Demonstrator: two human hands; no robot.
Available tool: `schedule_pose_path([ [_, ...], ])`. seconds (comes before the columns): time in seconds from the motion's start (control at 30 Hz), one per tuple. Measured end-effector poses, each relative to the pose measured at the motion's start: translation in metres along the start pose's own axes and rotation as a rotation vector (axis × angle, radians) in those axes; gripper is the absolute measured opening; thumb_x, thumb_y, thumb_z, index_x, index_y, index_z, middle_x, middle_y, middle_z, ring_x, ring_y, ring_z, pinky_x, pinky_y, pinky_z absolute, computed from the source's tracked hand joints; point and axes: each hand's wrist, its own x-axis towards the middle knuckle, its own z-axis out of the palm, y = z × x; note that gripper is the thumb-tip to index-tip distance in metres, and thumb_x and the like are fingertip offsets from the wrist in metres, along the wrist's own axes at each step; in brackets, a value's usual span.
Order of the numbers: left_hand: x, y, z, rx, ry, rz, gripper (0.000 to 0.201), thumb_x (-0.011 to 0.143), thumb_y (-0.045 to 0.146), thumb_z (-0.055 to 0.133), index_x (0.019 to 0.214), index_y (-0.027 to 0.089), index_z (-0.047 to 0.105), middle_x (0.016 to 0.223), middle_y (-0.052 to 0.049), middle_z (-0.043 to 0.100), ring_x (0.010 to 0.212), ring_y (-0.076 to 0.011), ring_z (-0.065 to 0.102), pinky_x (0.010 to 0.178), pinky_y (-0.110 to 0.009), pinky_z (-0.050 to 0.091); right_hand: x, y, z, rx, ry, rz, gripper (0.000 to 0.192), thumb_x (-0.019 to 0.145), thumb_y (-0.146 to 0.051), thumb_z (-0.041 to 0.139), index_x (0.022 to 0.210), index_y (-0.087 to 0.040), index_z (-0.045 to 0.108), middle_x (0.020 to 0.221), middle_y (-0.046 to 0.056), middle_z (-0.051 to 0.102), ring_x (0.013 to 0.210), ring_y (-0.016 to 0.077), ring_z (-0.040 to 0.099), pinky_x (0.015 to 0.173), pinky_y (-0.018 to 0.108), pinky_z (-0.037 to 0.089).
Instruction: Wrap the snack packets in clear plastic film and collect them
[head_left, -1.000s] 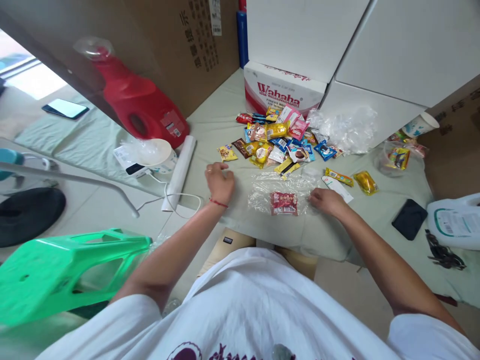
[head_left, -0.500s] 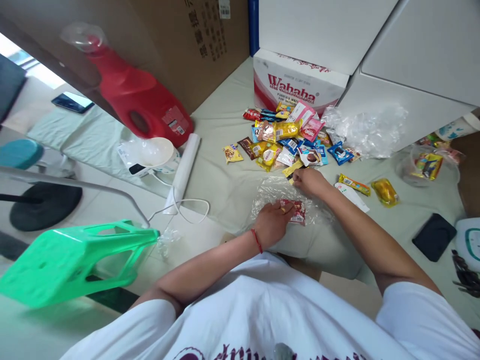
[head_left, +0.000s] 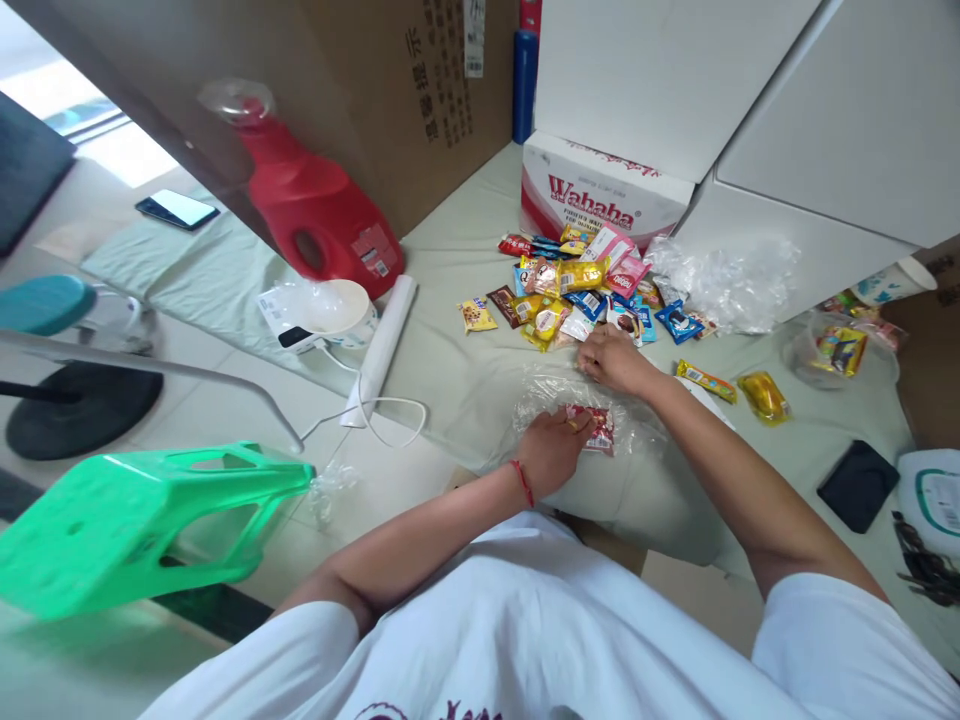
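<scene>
Pale green cloth (head_left: 442, 365) covers the surface, with a brown cardboard box (head_left: 420, 170) standing behind it. At far left, off the cloth, is a green plastic stool (head_left: 142, 520); further right come a red jug (head_left: 322, 215) and, just beside it, a white roll (head_left: 384, 345). Next is the left hand (head_left: 553, 450), which a second ago rested on bare cloth and now lies across the middle, its fingers laid out flat and close together on a red packet (head_left: 602, 436). That packet sits on a sheet of clear plastic (head_left: 525, 408) near the surface's front edge, and the change seems to mean it is being steadied there. Just beyond it, the right hand (head_left: 611, 360) has left the plastic's right end for the near edge of the pile of wrapped snacks (head_left: 551, 275). Its fingers are curled and narrow; the yellow-and-black sachet visible at that spot earlier is now out of sight, probably underneath, so I cannot tell whether they grip it. Attention appears split between packet and pile. Further right lie crumpled clear plastic bags (head_left: 757, 285), a yellow bar (head_left: 706, 381), a golden-wrapped snack (head_left: 763, 397) and a black flat case (head_left: 859, 487), all untouched.
</scene>
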Motion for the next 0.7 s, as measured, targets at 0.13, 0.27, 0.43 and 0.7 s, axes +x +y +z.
schedule_pose_path([
  [0.13,-0.001,0.001,0.0,-0.002,-0.002,-0.003,0.048,0.101,0.016,0.043,0.147,0.02,0.056,0.153,-0.008,0.058,0.134,-0.0267,0.057,0.093,-0.04,0.051,-0.034,-0.017,-0.011,-0.041,0.056,-0.002,0.025,0.104,-0.024,0.043,0.098,-0.016,0.065,0.096,0.012,0.068,0.092,0.0241,0.054,0.081,0.033,0.034],
  [0.27,-0.001,0.001,0.001,-0.021,0.028,-0.009,0.047,0.1,0.013,0.044,0.145,0.021,0.057,0.148,-0.011,0.062,0.131,-0.0259,0.06,0.09,-0.039,0.053,-0.075,-0.049,-0.007,-0.045,0.016,0.099,0.027,0.106,-0.026,0.038,0.1,-0.02,0.064,0.103,0.011,0.066,0.087,0.0222,0.056,0.066,0.031,0.03],
  [0.43,0.003,-0.009,0.009,-0.109,-0.025,-0.011,0.04,0.097,0.01,0.047,0.13,0.018,0.068,0.134,-0.015,0.071,0.129,-0.0275,0.063,0.1,-0.042,0.052,-0.108,-0.079,0.027,0.308,-0.039,0.202,0.032,0.11,-0.034,0.033,0.102,-0.023,0.061,0.103,0.006,0.067,0.091,0.0193,0.064,0.075,0.029,0.043],
  [0.7,-0.017,-0.061,-0.002,-0.841,-0.057,0.089,0.042,0.081,0.013,0.049,0.105,0.026,0.08,0.102,-0.004,0.081,0.097,-0.0204,0.073,0.094,-0.034,0.056,-0.112,-0.079,0.067,0.344,0.132,-0.085,0.042,0.105,-0.021,0.032,0.138,-0.021,0.058,0.122,0.016,0.065,0.109,0.0257,0.062,0.09,0.041,0.051],
])
